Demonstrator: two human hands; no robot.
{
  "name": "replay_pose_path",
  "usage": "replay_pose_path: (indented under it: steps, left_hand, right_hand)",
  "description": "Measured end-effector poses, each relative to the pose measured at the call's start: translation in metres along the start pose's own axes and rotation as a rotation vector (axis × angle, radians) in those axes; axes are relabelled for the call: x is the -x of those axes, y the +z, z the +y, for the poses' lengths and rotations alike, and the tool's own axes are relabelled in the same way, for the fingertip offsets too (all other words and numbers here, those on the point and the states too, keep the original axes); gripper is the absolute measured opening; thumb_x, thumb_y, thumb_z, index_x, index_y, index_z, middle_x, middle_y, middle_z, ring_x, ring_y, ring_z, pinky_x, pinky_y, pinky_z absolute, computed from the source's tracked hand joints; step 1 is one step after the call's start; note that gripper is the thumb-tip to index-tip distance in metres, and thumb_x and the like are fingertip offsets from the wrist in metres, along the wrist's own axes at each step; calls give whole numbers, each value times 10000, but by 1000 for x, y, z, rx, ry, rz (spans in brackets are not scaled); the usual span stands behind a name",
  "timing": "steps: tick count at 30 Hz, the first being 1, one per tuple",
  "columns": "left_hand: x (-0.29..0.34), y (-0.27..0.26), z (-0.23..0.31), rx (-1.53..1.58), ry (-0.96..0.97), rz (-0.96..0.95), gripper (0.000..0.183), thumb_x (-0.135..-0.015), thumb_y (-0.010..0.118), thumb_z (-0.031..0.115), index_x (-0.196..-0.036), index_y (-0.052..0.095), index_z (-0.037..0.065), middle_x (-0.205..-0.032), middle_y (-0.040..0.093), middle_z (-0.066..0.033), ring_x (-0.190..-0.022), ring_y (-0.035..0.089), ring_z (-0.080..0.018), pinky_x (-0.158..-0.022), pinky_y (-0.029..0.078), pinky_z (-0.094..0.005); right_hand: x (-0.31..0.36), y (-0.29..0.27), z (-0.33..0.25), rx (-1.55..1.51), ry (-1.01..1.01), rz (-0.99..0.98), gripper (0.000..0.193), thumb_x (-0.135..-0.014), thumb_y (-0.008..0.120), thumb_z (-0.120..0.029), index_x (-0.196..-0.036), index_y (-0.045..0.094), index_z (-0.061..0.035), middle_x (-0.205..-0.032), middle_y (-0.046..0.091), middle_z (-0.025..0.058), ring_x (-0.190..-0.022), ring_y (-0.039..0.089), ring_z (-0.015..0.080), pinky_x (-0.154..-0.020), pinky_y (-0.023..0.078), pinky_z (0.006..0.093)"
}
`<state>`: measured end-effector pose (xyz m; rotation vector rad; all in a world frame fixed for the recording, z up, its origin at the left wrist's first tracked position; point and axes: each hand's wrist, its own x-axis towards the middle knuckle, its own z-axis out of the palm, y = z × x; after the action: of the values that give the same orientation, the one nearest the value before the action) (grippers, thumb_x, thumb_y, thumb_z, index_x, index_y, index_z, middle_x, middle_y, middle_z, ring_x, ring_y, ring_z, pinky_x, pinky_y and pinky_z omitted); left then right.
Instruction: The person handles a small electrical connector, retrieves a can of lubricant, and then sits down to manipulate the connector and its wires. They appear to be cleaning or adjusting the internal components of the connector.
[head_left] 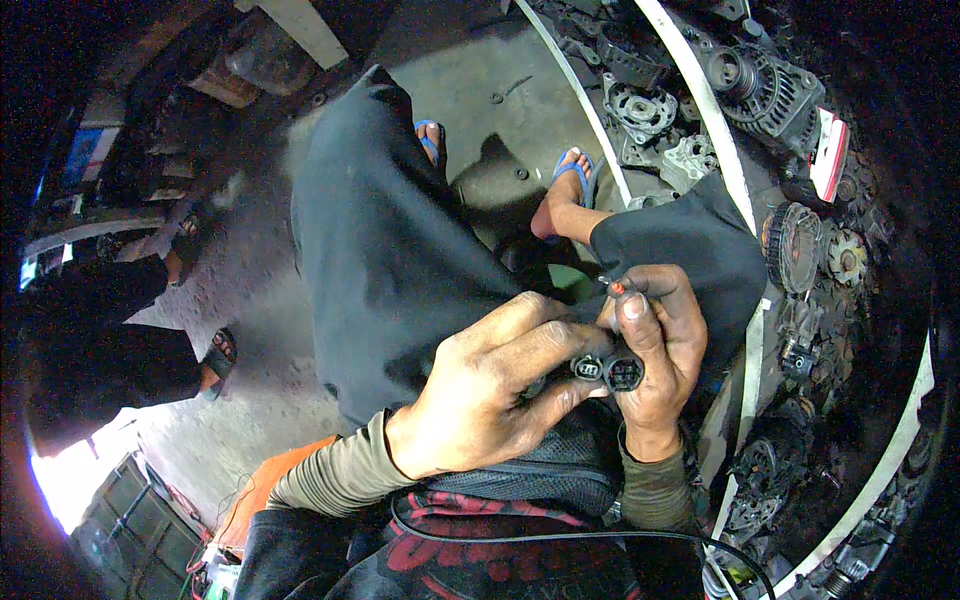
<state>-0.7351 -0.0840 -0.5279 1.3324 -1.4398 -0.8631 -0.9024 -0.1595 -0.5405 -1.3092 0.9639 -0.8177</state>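
Above my lap my two hands are close together. My left hand (495, 385) is closed, its thumb and fingertips around a small black electrical connector (588, 369) with a pale slotted face. Right beside it a larger round black connector (625, 374), its face full of small cavities, is held in the curled fingers of my right hand (658, 345). Between that hand's thumb and index fingertip is a small orange piece (618, 288) with a thin metal tip, perhaps a wire terminal with its seal. The backs of both connectors are hidden by my fingers.
Shelves with pale metal edges (700, 105) run along my right, full of alternator parts: a whole alternator (765, 90), housings (640, 108) and a stator ring (792, 248). Another person's legs (160, 365) are at the left. A dark cable (600, 535) crosses below my forearms.
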Motion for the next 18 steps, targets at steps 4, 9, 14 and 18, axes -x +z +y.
replay_pose_path:
  steps: [4, 9, 14, 18]
  left_hand:
    - [0, 0, 0, 26, -21, 27, 325, -701, 850, 85, -996, 717, 57, -937, 689, -119, -834, 686, -287, -731, 552, -353]
    - [-3, 2, 1, 50, -5, 84, 325, -682, 868, 99, -967, 719, 55, -913, 698, -100, -838, 686, -284, -741, 551, -362]
    - [-4, 1, 2, 44, 8, 118, 329, -680, 881, 120, -956, 717, 50, -912, 701, -102, -850, 689, -282, -753, 549, -363]
    - [-6, 0, 7, 35, -1, 116, 331, -684, 887, 140, -953, 717, 50, -904, 698, -103, -852, 690, -280, -749, 544, -358]
  right_hand:
    - [1, 3, -5, 19, 26, 29, 193, -1009, 616, -194, -1062, 584, -11, -839, 617, 33, -740, 559, 89, -677, 452, 240]
    - [0, 5, -11, 73, -9, 77, 199, -1014, 614, -204, -1071, 582, -15, -836, 611, 30, -737, 556, 87, -675, 450, 239]
    - [-3, 8, -19, 100, -42, 74, 182, -1020, 599, -187, -1078, 577, -16, -830, 605, 28, -731, 562, 90, -669, 453, 241]
    - [-4, 7, -25, 128, -73, 75, 165, -1021, 593, -170, -1082, 573, -18, -819, 602, 30, -720, 564, 90, -659, 457, 245]
